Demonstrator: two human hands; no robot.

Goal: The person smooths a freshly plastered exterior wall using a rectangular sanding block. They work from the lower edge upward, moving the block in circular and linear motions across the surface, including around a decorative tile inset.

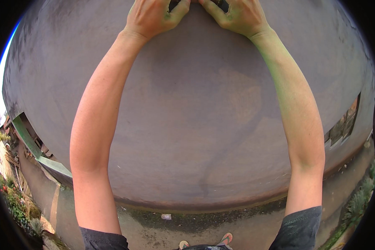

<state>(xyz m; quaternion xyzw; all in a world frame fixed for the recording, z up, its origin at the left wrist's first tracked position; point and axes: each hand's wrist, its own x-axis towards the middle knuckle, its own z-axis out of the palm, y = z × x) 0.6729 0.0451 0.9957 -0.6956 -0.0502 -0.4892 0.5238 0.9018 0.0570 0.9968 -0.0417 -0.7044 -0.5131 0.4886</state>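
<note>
Grey wall fills most of the view, bowed by the lens, faintly stained, a reddish-brown band along its foot. Below it runs damp paved ground, dark and mossy near the wall. Two bare arms rise from the lower edge in front of the wall, left arm and right arm, elbows apart and wrists angling inward; a green tint lies over much of the right one. Plants border the ground at far left, more greenery at far right. A green-framed opening shows low on the left, a window opening on the right. Dark sleeves end above the elbows. Left hand and right hand are raised at the top edge, backs showing, thumbs aimed at each other with a narrow gap between the tips. Sandals peek out at bottom centre; a pale lump lies by the wall's foot. Smallest: a dark patch inside the left thumb's crook, and its match inside the right's. Whether these are one object, two, or shadow is unclear; if one, it sits between the hands, about equally near each, long axis probably crosswise. Fingertips are cropped, so grasping or released cannot be told, nor any contact with the wall.
</note>
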